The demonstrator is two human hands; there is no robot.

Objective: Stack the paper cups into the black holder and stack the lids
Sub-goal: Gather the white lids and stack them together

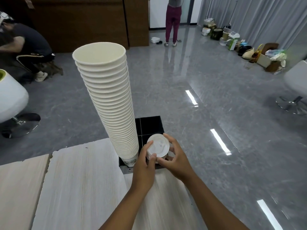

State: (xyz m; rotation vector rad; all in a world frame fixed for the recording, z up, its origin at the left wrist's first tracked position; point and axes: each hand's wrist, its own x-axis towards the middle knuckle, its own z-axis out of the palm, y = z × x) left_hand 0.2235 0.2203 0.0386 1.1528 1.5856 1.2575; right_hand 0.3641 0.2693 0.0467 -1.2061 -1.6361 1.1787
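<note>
Much open grey floor [207,97] spreads far and right of the pale wooden table [79,188], whose far edge is ragged and stepped, ending near the middle of the view. One tall stack of paper cups [109,100] rises from the near-left compartment of the black holder [150,124], which stands at the table's far edge; the stack leans slightly left toward its open top. Two far compartments of the holder show dark, with nothing seen in them. Over the near-right compartment, both hands grip a short stack of white lids [158,146]: the left hand [146,166] curls its thumb and fingers round the near-left rim, and the right hand [176,158] pinches the right and near rim. Whether the lids rest in the holder cannot be told.
</note>
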